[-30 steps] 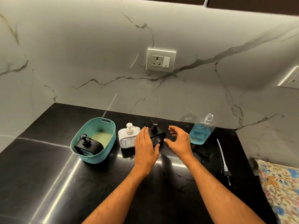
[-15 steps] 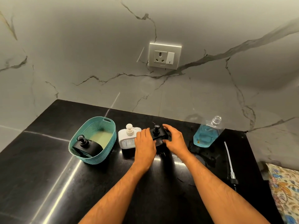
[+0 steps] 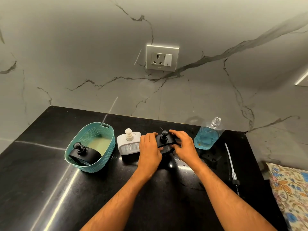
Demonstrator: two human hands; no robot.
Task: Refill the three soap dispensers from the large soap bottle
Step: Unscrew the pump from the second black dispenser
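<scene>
Head view: the black dispenser (image 3: 165,142), on the counter (image 3: 50,189) between the white dispenser (image 3: 128,143) and the soap bottle (image 3: 208,135), is gripped by left hand (image 3: 150,150) and right hand (image 3: 184,145). The base should be steadied while the top is opened.

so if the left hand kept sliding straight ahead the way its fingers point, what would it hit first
The left hand already grips the black dispenser, so that comes first. Beyond it looks like bare countertop, then the marble wall, though depth is hard to judge.
</scene>
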